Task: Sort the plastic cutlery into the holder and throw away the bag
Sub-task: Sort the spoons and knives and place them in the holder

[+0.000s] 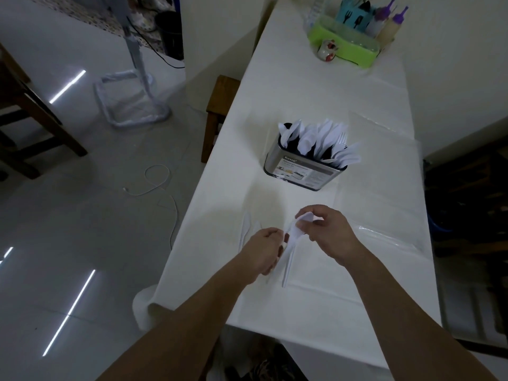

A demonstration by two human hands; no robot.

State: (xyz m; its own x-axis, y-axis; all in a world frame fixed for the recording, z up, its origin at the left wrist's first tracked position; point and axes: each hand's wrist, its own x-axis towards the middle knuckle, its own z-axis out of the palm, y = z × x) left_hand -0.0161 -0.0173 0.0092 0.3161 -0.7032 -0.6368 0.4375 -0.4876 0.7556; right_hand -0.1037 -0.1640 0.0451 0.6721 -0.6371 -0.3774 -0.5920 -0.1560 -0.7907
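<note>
White plastic cutlery is gathered in a small bunch over the near part of the long white-covered table, handles pointing toward the near edge; the right hand pinches the upper ends with curled fingers, and the left hand is curled round the bunch lower down; a few more white pieces lie flat just left of the left hand; the shiny metal holder with a printed label stands farther along the table, already crowded with white utensils; the clear plastic bag lies flat to the right of the hands, apparently empty; to do this step well, I would square the bunch so like pieces sit together, then carry them upright into the matching compartment, handles down; the table's left edge runs close to the loose pieces, so a careless sweep could knock them off; open cloth between hands and holder gives room.
</note>
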